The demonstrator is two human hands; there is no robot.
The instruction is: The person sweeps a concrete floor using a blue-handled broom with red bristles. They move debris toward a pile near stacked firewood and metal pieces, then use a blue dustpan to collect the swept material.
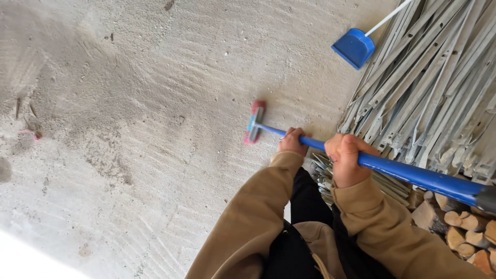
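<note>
Head view: both hands, left (292, 141) and right (345, 160), grip the blue broom handle (413, 175); dustpan (353, 47) looks empty.

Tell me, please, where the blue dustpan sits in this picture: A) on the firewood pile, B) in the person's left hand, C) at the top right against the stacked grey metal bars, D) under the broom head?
C: the blue dustpan lies on the concrete at the edge of the grey metal bars, well apart from the broom head.
</note>
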